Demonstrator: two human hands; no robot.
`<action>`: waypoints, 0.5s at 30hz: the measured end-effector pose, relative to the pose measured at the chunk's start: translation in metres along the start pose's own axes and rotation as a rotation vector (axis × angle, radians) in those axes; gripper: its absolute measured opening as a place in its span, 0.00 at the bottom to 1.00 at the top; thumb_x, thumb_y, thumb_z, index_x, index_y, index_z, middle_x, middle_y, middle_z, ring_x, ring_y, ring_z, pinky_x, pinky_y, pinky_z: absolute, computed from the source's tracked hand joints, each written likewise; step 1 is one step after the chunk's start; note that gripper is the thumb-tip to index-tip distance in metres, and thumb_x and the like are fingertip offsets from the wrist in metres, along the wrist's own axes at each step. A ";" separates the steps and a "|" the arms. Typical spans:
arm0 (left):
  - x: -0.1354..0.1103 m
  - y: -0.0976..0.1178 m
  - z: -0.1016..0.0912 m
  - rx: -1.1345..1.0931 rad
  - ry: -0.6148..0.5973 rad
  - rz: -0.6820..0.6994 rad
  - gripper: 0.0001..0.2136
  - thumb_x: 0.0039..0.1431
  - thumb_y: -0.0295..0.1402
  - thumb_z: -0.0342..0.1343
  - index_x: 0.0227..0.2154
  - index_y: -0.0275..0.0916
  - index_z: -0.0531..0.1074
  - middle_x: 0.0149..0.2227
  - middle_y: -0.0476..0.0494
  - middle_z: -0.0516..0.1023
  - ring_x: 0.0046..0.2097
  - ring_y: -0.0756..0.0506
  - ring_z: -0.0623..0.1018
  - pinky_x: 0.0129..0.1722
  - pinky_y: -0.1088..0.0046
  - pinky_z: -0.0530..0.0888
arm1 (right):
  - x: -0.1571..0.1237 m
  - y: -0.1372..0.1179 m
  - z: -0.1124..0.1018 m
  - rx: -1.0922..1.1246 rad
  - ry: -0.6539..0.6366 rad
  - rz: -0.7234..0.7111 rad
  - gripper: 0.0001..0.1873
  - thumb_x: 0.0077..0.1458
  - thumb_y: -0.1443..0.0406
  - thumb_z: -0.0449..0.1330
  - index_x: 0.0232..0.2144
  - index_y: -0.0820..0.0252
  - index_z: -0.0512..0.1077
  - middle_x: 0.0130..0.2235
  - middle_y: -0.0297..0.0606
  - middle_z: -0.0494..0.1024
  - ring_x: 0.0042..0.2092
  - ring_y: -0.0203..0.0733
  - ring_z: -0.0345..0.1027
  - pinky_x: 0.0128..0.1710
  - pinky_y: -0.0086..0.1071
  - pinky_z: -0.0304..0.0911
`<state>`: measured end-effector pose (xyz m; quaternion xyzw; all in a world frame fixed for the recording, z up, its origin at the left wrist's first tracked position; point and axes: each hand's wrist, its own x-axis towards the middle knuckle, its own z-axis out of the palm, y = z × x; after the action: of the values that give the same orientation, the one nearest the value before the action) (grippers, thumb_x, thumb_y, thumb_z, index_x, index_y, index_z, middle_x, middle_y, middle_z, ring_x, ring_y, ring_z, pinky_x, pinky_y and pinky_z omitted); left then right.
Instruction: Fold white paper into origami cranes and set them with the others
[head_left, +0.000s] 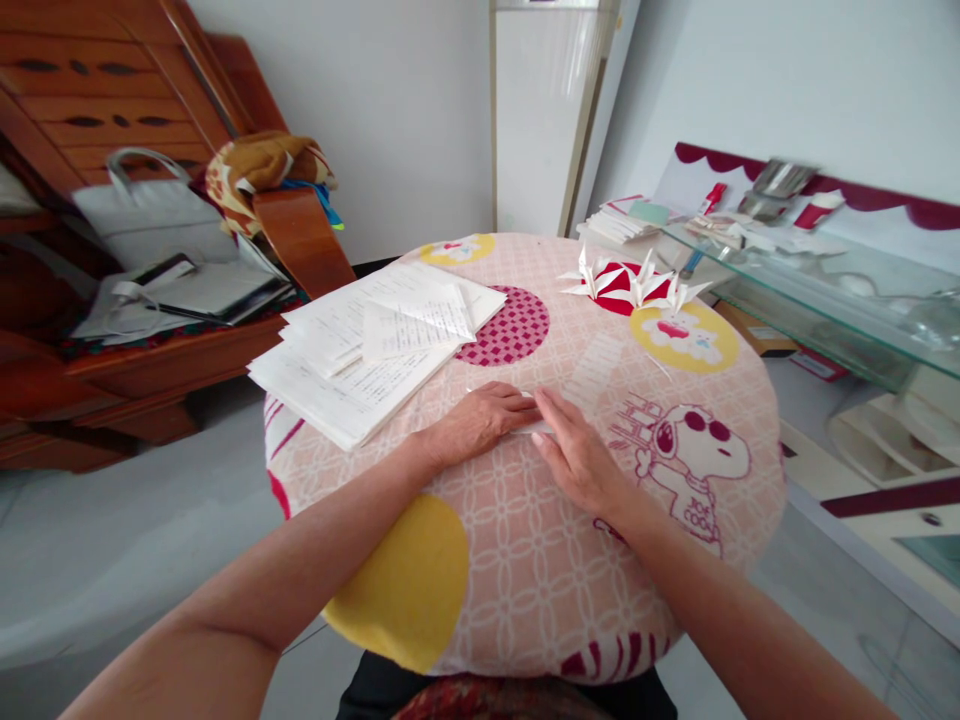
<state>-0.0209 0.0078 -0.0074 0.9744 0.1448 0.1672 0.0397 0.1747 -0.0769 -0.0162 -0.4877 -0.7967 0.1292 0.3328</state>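
Observation:
A small piece of white paper (534, 428) lies on the round table, mostly hidden beneath my fingers. My left hand (484, 420) rests flat over its left side, fingers stretched out and close together. From the right, my right hand (576, 455) touches the paper with extended fingers, its thumb apart from the index finger. The fingertips of both hands meet over the paper, and its folds cannot be made out. Just beyond the right hand is a pale lined strip (592, 365).
Handwritten sheets (360, 400) are stacked at the table's left. Several folded white paper cranes (637, 282) stand at the far right. A glass shelf (810, 290) with clutter borders the right side. A wooden chair (172, 370) holding a bag (154, 215) is at left. Patterned cloth (525, 560) covers the table.

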 end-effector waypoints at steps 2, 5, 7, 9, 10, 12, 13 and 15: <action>-0.003 -0.002 0.000 -0.016 0.024 -0.006 0.15 0.67 0.28 0.47 0.51 0.39 0.75 0.49 0.38 0.79 0.51 0.41 0.76 0.52 0.60 0.72 | -0.003 -0.002 0.010 -0.040 -0.124 -0.001 0.32 0.65 0.62 0.49 0.68 0.67 0.51 0.67 0.56 0.59 0.68 0.52 0.52 0.65 0.52 0.55; -0.013 -0.012 0.002 -0.038 0.097 -0.044 0.15 0.66 0.27 0.47 0.48 0.40 0.77 0.49 0.39 0.80 0.51 0.42 0.77 0.52 0.61 0.72 | -0.008 0.000 0.017 -0.125 -0.216 -0.020 0.34 0.64 0.61 0.51 0.68 0.71 0.50 0.68 0.58 0.54 0.70 0.56 0.46 0.67 0.53 0.50; -0.019 -0.020 0.002 -0.040 0.155 -0.085 0.14 0.65 0.26 0.49 0.46 0.40 0.78 0.47 0.40 0.81 0.50 0.41 0.78 0.53 0.60 0.73 | -0.009 0.001 0.018 -0.174 -0.228 -0.022 0.34 0.64 0.61 0.52 0.67 0.71 0.52 0.68 0.58 0.54 0.70 0.57 0.44 0.67 0.54 0.50; -0.024 -0.026 0.000 -0.057 0.187 -0.130 0.14 0.64 0.26 0.50 0.44 0.40 0.79 0.46 0.40 0.82 0.49 0.41 0.79 0.52 0.60 0.74 | -0.008 0.001 0.018 -0.212 -0.232 -0.021 0.33 0.64 0.60 0.52 0.67 0.71 0.54 0.68 0.58 0.54 0.70 0.58 0.45 0.67 0.55 0.50; -0.026 -0.029 -0.002 -0.076 0.195 -0.145 0.14 0.64 0.26 0.50 0.44 0.40 0.80 0.46 0.40 0.82 0.48 0.42 0.79 0.51 0.61 0.74 | -0.008 0.000 0.018 -0.228 -0.234 -0.024 0.33 0.64 0.61 0.52 0.66 0.71 0.55 0.68 0.58 0.55 0.70 0.58 0.45 0.67 0.55 0.50; -0.028 -0.032 -0.005 -0.128 0.191 -0.166 0.13 0.63 0.26 0.51 0.44 0.41 0.80 0.45 0.41 0.82 0.47 0.43 0.80 0.50 0.63 0.75 | -0.006 -0.001 0.019 -0.250 -0.239 -0.032 0.32 0.64 0.61 0.52 0.66 0.73 0.56 0.68 0.59 0.55 0.69 0.58 0.46 0.67 0.54 0.50; -0.029 -0.034 -0.006 -0.157 0.189 -0.174 0.13 0.63 0.26 0.51 0.44 0.41 0.80 0.45 0.41 0.82 0.47 0.43 0.80 0.49 0.63 0.76 | -0.005 -0.001 0.019 -0.256 -0.240 -0.037 0.32 0.64 0.60 0.52 0.66 0.73 0.56 0.68 0.59 0.55 0.69 0.58 0.46 0.67 0.54 0.49; -0.030 -0.037 -0.007 -0.202 0.194 -0.200 0.13 0.62 0.26 0.52 0.44 0.42 0.80 0.45 0.42 0.82 0.48 0.44 0.80 0.49 0.64 0.76 | -0.003 -0.001 0.020 -0.258 -0.242 -0.048 0.33 0.64 0.60 0.52 0.66 0.72 0.55 0.68 0.58 0.54 0.70 0.58 0.46 0.67 0.54 0.49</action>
<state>-0.0608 0.0347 -0.0150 0.9255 0.2265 0.2696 0.1396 0.1618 -0.0781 -0.0314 -0.4882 -0.8523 0.0759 0.1720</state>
